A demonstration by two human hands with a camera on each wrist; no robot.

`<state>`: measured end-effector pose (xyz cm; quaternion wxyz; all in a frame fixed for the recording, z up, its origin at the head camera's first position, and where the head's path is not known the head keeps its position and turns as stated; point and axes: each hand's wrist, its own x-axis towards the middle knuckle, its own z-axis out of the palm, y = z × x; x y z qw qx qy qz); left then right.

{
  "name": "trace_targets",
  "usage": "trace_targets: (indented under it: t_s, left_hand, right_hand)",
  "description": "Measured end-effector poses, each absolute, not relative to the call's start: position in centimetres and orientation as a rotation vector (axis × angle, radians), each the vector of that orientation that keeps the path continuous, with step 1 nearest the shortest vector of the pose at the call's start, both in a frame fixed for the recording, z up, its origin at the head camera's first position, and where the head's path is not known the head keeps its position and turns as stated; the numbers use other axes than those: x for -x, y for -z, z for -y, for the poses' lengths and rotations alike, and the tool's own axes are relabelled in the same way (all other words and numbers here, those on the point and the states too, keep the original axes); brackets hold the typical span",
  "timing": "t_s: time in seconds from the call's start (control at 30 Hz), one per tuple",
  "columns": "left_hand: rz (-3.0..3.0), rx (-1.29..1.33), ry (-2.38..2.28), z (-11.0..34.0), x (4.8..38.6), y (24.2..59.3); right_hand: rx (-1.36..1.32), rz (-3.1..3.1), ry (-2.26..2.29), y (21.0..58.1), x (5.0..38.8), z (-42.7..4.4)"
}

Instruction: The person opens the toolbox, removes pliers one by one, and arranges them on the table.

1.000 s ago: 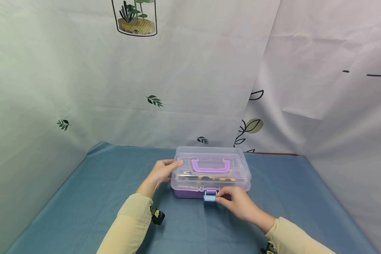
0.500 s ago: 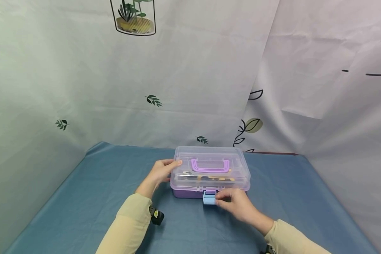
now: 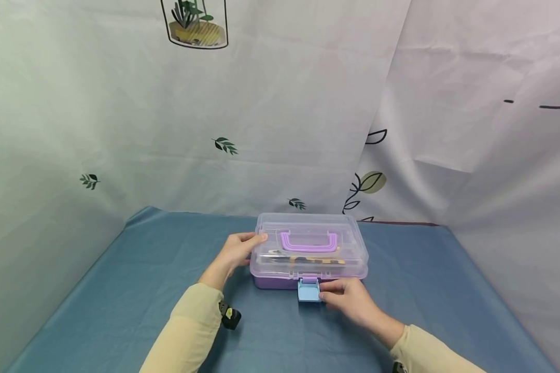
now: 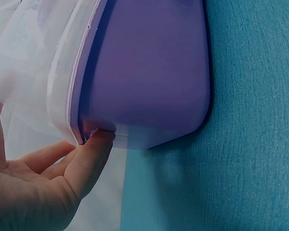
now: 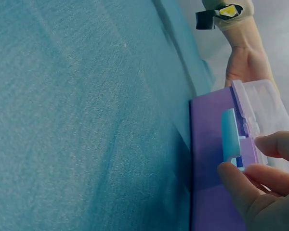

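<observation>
A purple box (image 3: pixel 274 283) with a closed clear lid (image 3: pixel 317 224) and a purple handle (image 3: pixel 310 249) rests on the blue cloth. Long dark and yellow items show through the lid. My left hand (image 3: pixel 233 253) grips the box's left end, thumb on the lid; in the left wrist view its fingers (image 4: pixel 92 161) press under the rim. At the front, a light blue latch (image 3: pixel 309 293) stands swung outward from the box. My right hand (image 3: pixel 354 304) pinches the latch's right edge; the right wrist view shows fingertips against the end of the latch (image 5: pixel 229 134).
Blue cloth (image 3: pixel 121 295) covers the table around the box. Pale curtains (image 3: pixel 280 103) with leaf and plant prints hang behind and on both sides. A small black device (image 3: pixel 231 317) is strapped at the left wrist.
The blue latch has swung outward, showing more of its face. My right hand has shifted slightly down with it. The left hand keeps the same hold on the box.
</observation>
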<state>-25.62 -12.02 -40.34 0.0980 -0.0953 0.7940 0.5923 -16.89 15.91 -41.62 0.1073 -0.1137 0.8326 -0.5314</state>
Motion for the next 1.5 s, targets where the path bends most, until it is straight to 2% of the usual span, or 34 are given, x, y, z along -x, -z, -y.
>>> trace_targets:
  t_s: [0.23,1.03,1.5]
  left_hand:
    - [-2.344,0.275,-1.760,11.95,25.60,40.22]
    - [-2.346,0.285,-1.762,11.93,25.58,40.29]
    - [-2.369,0.257,-1.713,12.21,25.58,40.26]
  right_hand:
    - [0.187,-2.280,1.625,41.59,16.93,-15.96]
    - [0.091,-2.030,1.689,41.55,16.86,-15.75]
    - [0.227,-2.098,1.602,40.80,16.97,-16.18]
